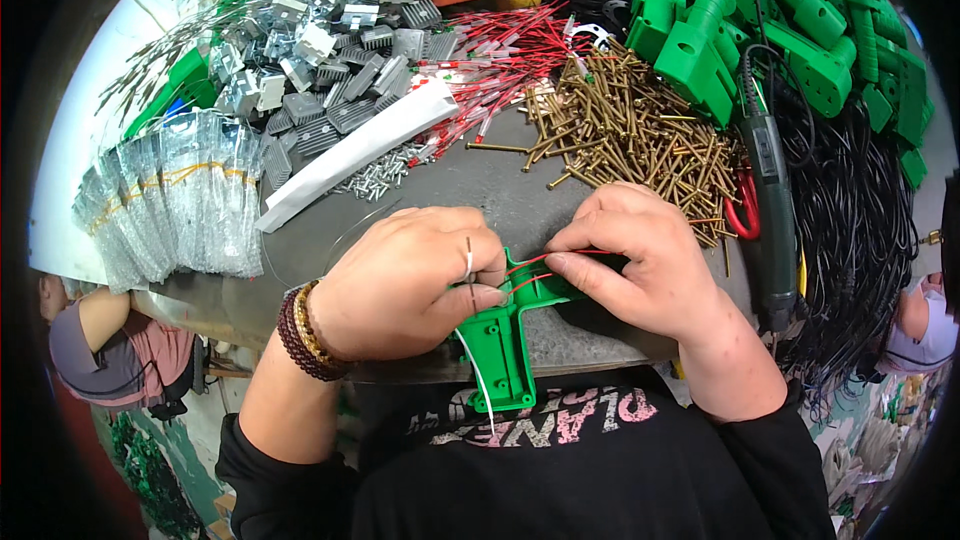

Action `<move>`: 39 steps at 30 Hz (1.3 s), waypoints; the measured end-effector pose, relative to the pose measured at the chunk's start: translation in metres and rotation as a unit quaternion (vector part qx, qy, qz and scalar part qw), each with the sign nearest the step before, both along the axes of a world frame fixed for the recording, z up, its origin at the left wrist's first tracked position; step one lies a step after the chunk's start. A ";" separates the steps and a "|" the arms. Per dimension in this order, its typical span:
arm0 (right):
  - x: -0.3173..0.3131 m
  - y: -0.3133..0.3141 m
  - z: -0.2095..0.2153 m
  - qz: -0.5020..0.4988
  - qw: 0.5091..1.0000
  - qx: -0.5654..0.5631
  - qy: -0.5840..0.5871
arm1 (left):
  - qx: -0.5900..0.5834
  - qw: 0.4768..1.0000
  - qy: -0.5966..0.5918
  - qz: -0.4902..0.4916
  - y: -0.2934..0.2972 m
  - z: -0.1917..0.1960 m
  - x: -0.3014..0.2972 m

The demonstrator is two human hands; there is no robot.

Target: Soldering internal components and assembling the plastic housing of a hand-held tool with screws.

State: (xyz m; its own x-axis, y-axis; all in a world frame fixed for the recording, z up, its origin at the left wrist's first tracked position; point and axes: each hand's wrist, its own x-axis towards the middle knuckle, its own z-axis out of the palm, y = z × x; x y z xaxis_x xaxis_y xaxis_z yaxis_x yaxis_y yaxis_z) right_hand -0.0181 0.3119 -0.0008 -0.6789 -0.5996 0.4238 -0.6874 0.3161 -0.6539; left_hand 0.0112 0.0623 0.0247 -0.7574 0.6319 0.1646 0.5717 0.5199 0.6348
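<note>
In front of my chest lies one half of a green plastic housing, its ribbed inner side facing up. My left hand is closed over its upper left part. A thin wire with a white sleeve is pinched between its fingers and thumb. A white lead hangs below that hand across the housing. My right hand is closed, with thumb and forefinger on a red wire at the housing's right arm. Two red strands run between the hands; their left ends are hidden by my left fingers.
Brass-coloured screws, metal parts, red-wired pieces and small silver screws cover the table's far side. Bagged strips lie left; green housings, black cables and a dark corded tool lie right. Other people sit at both sides.
</note>
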 end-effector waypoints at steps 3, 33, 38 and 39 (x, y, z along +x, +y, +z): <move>-0.001 0.002 0.003 -0.037 0.998 0.007 0.043 | -0.005 1.000 0.028 0.003 0.000 0.000 0.004; 0.027 -0.066 -0.001 0.007 0.998 -0.056 -0.018 | 0.594 0.781 -0.099 0.165 -0.013 -0.025 0.043; 0.027 -0.059 0.003 -0.009 0.994 -0.075 -0.079 | 0.714 0.695 -0.078 0.039 -0.050 -0.025 0.048; 0.027 -0.059 0.006 -0.021 0.992 -0.082 -0.093 | 0.630 0.768 -0.037 0.107 -0.051 -0.027 0.052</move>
State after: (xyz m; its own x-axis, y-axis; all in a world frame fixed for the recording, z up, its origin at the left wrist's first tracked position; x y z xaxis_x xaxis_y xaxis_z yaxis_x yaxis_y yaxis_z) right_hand 0.0092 0.2531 0.0053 -0.7772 -0.5020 0.3795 -0.5391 0.2202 -0.8129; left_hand 0.0634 0.0108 -0.0023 -0.8589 -0.1338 0.4943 0.4961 -0.4566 0.7385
